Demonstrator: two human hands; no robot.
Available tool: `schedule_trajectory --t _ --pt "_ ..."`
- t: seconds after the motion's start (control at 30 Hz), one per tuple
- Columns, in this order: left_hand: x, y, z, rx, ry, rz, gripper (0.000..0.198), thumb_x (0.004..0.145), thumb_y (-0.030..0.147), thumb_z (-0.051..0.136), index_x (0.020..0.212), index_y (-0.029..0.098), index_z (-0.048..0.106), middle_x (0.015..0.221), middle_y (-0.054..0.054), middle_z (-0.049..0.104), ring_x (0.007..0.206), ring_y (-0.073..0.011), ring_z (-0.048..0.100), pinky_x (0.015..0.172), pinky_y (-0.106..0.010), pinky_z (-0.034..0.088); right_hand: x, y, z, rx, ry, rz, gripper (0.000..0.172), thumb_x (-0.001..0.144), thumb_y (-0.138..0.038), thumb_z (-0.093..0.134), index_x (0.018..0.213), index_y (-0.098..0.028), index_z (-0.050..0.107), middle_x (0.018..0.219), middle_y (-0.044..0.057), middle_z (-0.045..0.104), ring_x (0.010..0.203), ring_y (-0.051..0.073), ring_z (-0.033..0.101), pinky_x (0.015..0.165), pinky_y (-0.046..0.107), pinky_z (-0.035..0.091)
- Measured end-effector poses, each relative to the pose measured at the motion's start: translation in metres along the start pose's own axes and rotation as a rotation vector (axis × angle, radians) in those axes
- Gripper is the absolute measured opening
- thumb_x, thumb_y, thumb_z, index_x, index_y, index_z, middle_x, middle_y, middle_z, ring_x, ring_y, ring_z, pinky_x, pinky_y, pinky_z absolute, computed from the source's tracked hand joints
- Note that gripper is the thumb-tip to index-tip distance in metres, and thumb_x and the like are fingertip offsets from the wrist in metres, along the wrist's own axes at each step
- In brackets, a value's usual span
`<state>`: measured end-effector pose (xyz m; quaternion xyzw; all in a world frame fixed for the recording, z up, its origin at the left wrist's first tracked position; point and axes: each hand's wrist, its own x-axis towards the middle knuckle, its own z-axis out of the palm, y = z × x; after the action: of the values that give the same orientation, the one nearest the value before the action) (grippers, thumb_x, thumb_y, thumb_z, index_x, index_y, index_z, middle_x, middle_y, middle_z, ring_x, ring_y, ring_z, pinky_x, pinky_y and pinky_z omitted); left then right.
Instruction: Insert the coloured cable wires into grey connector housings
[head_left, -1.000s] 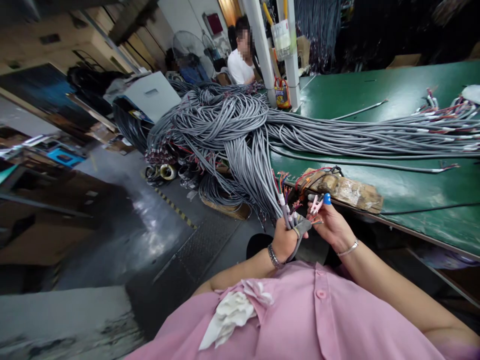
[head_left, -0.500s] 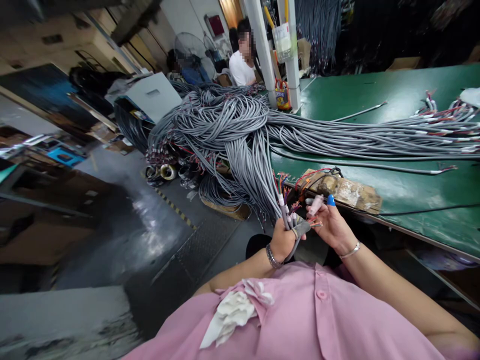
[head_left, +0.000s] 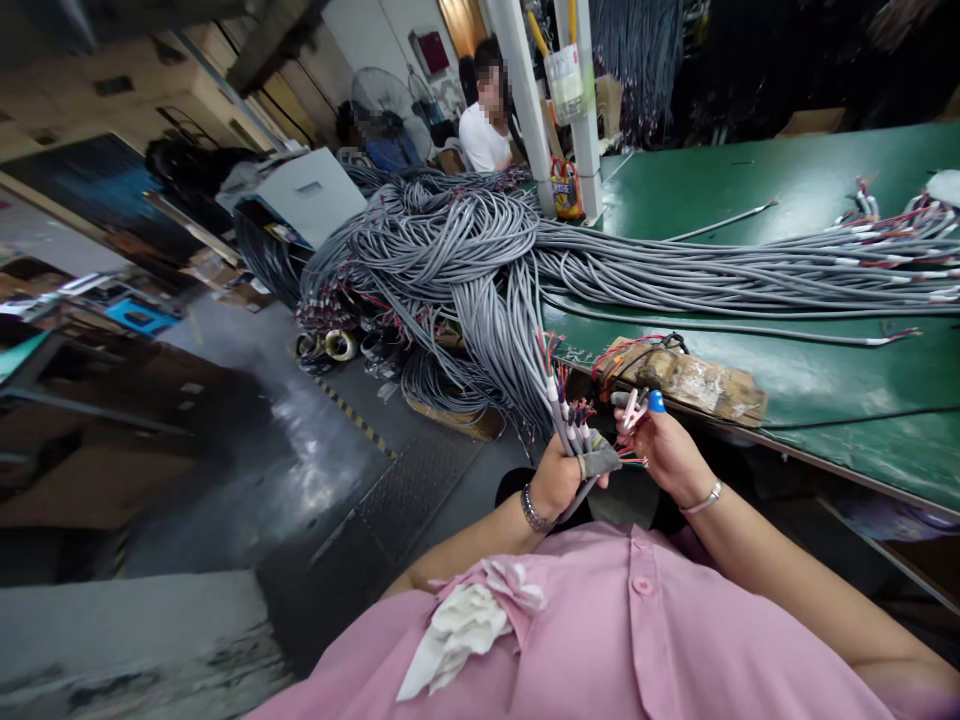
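My left hand [head_left: 559, 478] is closed round several grey cables [head_left: 571, 435], whose ends fan out in stripped coloured wires above it. A grey covering wraps its thumb. Close by on the right, my right hand [head_left: 664, 445] pinches a small pale pink piece [head_left: 632, 410] shaped like a clip; its exact kind is unclear. A blue finger cap [head_left: 656, 401] covers one of that hand's digits. Thin coloured wires [head_left: 634, 459] stick out between the two hands, just beyond the left thumb.
A big heap of grey cables [head_left: 450, 235] spills over the green table [head_left: 675, 185] and off its left end. Near the front edge lies a worn wooden block [head_left: 701, 385] with wires. A co-worker [head_left: 484, 125] is behind a white post [head_left: 525, 90].
The pale pink piece has turned in my right hand and now shows a forked shape. The cable ends in my left hand have shifted slightly left.
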<state>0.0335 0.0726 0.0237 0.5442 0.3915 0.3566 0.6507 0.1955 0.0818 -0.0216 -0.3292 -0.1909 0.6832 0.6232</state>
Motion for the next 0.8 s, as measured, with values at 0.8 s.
schedule_trajectory --t 0.8 --pt "0.017 -0.01 0.004 0.018 -0.011 -0.03 0.039 0.075 0.046 0.068 0.055 0.013 0.064 0.046 -0.003 0.055 0.044 -0.009 0.045 0.051 -0.025 0.032 0.015 0.006 -0.004 0.3 -0.01 0.133 0.03 0.067 -0.045 0.081 0.083 -0.022 0.068 0.074 0.001 0.072 0.061 0.015 0.063 0.059 0.029 0.053"
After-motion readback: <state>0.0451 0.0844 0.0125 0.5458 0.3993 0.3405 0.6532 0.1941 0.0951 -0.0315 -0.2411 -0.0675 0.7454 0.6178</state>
